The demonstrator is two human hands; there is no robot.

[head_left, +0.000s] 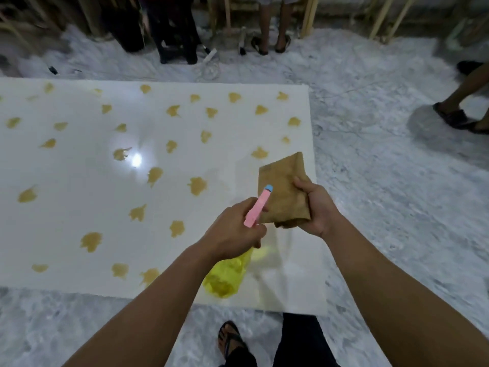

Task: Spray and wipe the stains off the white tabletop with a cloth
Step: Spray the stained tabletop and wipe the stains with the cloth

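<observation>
The white tabletop (79,170) lies low in front of me, dotted with several yellow-brown stains (198,185). My left hand (234,229) grips a spray bottle: its pink head with a blue nozzle (258,206) points up and to the right, and its yellow body (227,274) hangs below my wrist. My right hand (315,207) holds a folded brown cloth (284,192) above the table's right end, right beside the nozzle.
Marbled grey floor surrounds the table. My sandalled foot (231,340) stands at the near edge. Other people's legs and feet stand at the back (272,25) and at the right (460,112). A dark stool (177,30) and wooden poles line the far wall.
</observation>
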